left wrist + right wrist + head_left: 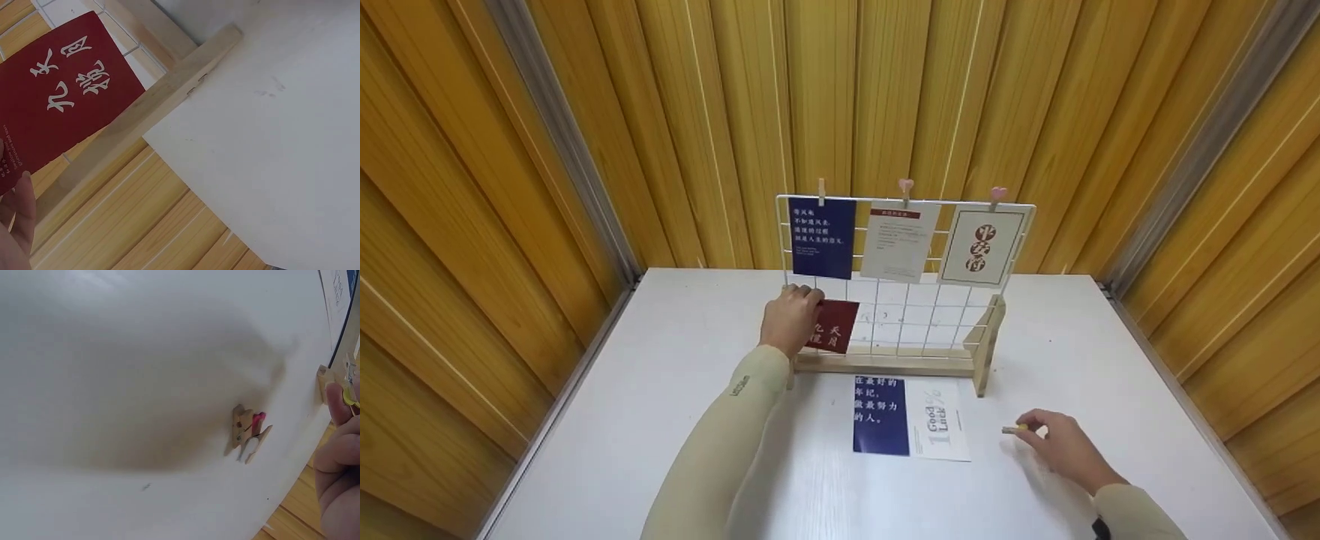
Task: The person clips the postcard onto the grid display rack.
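Note:
My left hand (793, 319) holds a red card (838, 330) with white characters against the lower left of a white wire grid rack (952, 203). In the left wrist view the thumb and fingers lie at one end of the red card (67, 90). My right hand (1069, 446) pinches a small wooden clothespin (1009, 430) with a yellow decoration, above the table at the right. The right wrist view shows this clothespin (350, 370) at its edge, partly cut off.
Clothespins hold a blue card (823, 240), a white text card (898, 244) and a bordered card (1016, 247) along the rack's top. A blue card (880, 435) and a white "Good Luck" card (952, 442) lie before the wooden base (885, 366). Loose clothespins (243, 427) lie on the table.

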Demonstrator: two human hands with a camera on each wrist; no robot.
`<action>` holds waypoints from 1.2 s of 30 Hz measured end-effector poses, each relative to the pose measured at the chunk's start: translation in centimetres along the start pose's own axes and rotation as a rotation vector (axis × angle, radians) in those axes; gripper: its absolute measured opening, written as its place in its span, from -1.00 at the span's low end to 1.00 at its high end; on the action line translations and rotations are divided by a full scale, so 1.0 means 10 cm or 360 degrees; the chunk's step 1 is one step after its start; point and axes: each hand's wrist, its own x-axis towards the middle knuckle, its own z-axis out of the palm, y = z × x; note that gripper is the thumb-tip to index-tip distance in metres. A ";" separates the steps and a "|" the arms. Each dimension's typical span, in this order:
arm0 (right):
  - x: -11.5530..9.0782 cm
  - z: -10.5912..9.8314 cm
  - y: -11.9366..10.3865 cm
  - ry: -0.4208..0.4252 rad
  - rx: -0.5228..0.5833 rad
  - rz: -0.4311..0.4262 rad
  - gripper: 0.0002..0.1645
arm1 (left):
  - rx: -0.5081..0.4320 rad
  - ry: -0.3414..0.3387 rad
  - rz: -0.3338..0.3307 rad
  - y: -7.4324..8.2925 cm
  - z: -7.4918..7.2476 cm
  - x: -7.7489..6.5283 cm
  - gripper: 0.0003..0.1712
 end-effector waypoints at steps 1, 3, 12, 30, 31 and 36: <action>0.02 0.01 -0.05 0.0002 0.0003 -0.0024 -0.83 | 0.0001 0.0010 -0.0007 -0.01 0.01 0.00 -0.90; 0.04 0.03 -0.18 -0.0002 0.0023 -0.0064 -0.84 | 0.0000 0.0024 -0.0022 -0.02 0.02 -0.01 -0.89; 0.23 0.03 -0.84 0.0036 0.0036 -0.0213 -0.78 | -0.0037 0.0078 -0.0084 -0.03 0.09 0.00 -0.85; 0.73 0.06 -1.99 0.0487 -0.0164 -0.0976 -0.84 | 0.0091 0.0349 0.0078 -0.09 0.26 -0.14 -0.82; 0.76 0.06 -2.04 0.0502 -0.0166 -0.1003 -0.84 | 0.0093 0.0353 0.0083 -0.09 0.27 -0.14 -0.81; 0.90 0.05 -2.20 0.0553 -0.0187 -0.1070 -0.87 | 0.0086 0.0357 0.0103 -0.06 0.29 -0.12 -0.80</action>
